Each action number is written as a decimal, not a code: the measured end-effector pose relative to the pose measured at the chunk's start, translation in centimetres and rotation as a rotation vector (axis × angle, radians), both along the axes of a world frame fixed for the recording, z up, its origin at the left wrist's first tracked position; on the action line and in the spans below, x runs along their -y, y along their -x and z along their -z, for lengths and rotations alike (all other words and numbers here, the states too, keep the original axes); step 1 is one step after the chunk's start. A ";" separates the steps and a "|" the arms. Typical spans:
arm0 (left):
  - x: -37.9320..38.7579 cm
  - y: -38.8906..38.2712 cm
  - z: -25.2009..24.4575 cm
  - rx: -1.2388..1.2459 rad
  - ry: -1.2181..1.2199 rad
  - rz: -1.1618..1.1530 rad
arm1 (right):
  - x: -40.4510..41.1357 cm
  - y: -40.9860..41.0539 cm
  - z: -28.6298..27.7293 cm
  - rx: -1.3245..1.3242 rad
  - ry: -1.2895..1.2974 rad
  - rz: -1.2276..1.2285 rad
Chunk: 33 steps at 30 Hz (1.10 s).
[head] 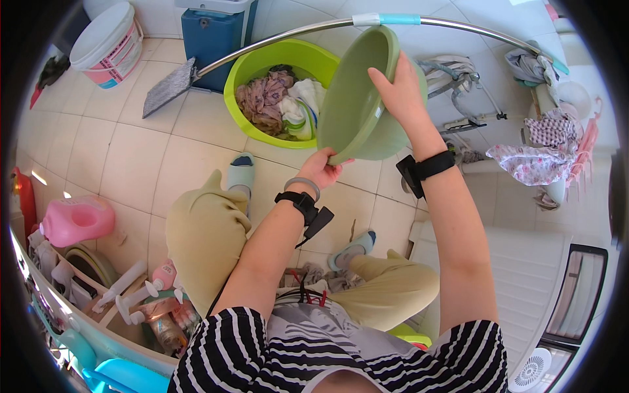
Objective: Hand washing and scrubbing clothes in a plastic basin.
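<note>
A pale green plastic basin (363,93) is tilted steeply on its side, its open mouth facing left. My left hand (322,169) grips its lower rim, while my right hand (405,93) holds the rim at the upper right with the thumb inside. Just left of it, partly overlapped, a bright lime-green tub (233,113) stands on the tiles. Inside the tub lie a mauve patterned cloth (265,98) and a white cloth (302,100) with green and blue edging. Whether the raised basin touches the tub cannot be told.
A flat mop (169,91) leans across the tub's far side, by a blue mop bucket (211,44). A lidded white pail (108,49) stands at far left. Nearer left are a pink detergent jug (78,221) and bottles. Hoses (462,83) and hanging cloths (535,157) are at right.
</note>
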<state>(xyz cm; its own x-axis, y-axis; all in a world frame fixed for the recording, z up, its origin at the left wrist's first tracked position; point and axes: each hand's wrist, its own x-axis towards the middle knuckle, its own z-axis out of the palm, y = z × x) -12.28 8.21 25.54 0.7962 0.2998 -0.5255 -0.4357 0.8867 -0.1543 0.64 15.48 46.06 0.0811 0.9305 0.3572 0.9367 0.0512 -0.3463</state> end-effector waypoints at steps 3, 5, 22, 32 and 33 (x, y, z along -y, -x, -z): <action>0.1 -0.2 -0.6 -0.015 -0.020 0.018 | 0.9 -0.3 -0.7 -0.020 -0.006 -0.002; 0.3 -0.3 -1.1 -0.046 -0.040 0.040 | 2.0 -0.9 -1.4 -0.039 -0.004 0.006; 6.9 -4.1 -9.2 -0.220 -0.694 0.253 | 31.6 -18.4 2.5 -1.016 0.286 1.094; 4.1 -0.9 -1.7 -0.413 -0.594 0.190 | 46.5 -17.5 15.1 -1.496 -0.053 1.476; 3.7 -0.5 -1.2 -0.443 -0.563 0.177 | 47.0 -16.7 16.2 -1.515 -0.067 1.478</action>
<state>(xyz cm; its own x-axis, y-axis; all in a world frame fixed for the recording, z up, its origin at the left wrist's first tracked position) -11.82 4.50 26.74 0.6064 0.5054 -0.6139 -0.1942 0.8428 0.5020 17.38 -31.56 29.82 0.7511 -0.0862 -0.6546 -0.6532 -0.2407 -0.7179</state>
